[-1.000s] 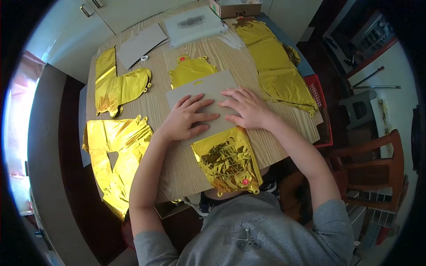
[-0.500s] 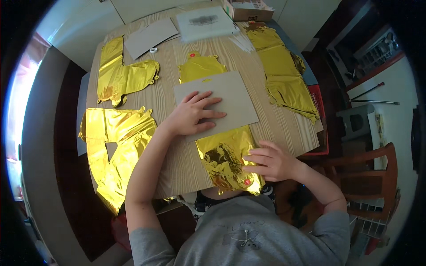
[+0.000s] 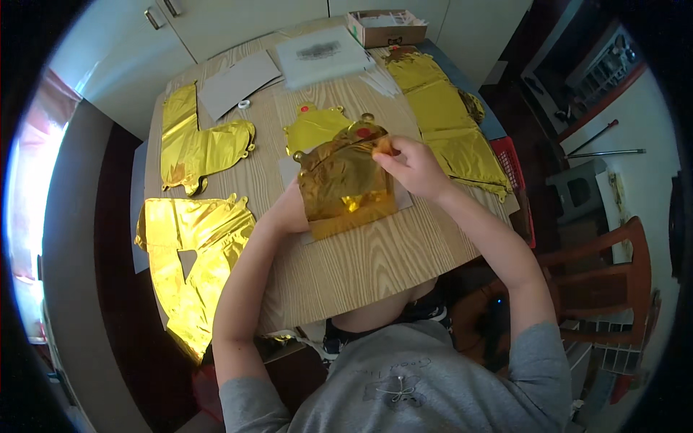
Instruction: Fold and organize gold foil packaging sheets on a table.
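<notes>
My right hand grips the top edge of a crumpled gold foil balloon with a red dot, lifting it above a grey card sheet on the wooden table. My left hand is mostly hidden behind the foil; it rests on the card near the balloon's left edge, and I cannot tell whether it holds anything. Just beyond the lifted foil lies a second gold crown-shaped balloon.
Flat gold foil balloons lie at the left, lower left and right. Grey card, a white packet and a small cardboard box sit at the far end. A wooden chair stands to the right.
My right hand took hold of the gold balloon near the table's front edge and lifted it up over the grey card. My left hand stayed on the card.
</notes>
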Action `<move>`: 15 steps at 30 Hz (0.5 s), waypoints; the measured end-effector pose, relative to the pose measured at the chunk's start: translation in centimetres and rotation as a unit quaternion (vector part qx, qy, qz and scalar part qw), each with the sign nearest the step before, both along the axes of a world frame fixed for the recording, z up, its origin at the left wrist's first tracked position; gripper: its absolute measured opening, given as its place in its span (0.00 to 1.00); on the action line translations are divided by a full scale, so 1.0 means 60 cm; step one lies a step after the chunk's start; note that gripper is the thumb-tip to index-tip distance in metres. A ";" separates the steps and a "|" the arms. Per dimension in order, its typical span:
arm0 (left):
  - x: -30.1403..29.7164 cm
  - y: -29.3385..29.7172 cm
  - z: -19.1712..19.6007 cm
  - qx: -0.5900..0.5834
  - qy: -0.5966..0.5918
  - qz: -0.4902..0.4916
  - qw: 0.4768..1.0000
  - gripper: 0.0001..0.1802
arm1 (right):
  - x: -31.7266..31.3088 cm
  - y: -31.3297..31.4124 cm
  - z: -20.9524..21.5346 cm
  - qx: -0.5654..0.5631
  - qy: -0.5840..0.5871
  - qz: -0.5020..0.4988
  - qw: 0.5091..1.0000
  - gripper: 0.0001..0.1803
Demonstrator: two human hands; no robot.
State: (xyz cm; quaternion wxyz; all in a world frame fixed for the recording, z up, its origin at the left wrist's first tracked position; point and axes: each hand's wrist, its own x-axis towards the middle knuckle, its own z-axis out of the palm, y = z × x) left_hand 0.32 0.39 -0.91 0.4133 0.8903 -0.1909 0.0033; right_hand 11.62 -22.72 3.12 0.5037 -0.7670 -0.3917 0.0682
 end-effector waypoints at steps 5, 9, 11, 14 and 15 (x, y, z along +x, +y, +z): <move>-0.001 -0.002 0.004 -0.023 0.053 0.038 0.998 0.27 | 0.039 0.009 -0.040 -0.142 0.098 0.002 0.985 0.25; -0.007 -0.002 0.003 -0.050 0.063 0.048 0.996 0.26 | 0.007 -0.026 -0.052 -0.145 -0.003 0.070 0.987 0.43; -0.005 -0.003 0.004 -0.066 0.065 0.036 0.995 0.27 | -0.016 -0.041 -0.045 -0.198 -0.107 0.090 0.970 0.55; -0.004 -0.005 0.007 -0.066 0.052 0.036 0.996 0.28 | -0.038 -0.047 -0.046 -0.271 -0.179 0.115 0.939 0.71; -0.003 -0.006 0.008 -0.062 0.045 0.038 0.996 0.28 | -0.041 -0.045 -0.048 -0.263 -0.173 0.103 0.944 0.71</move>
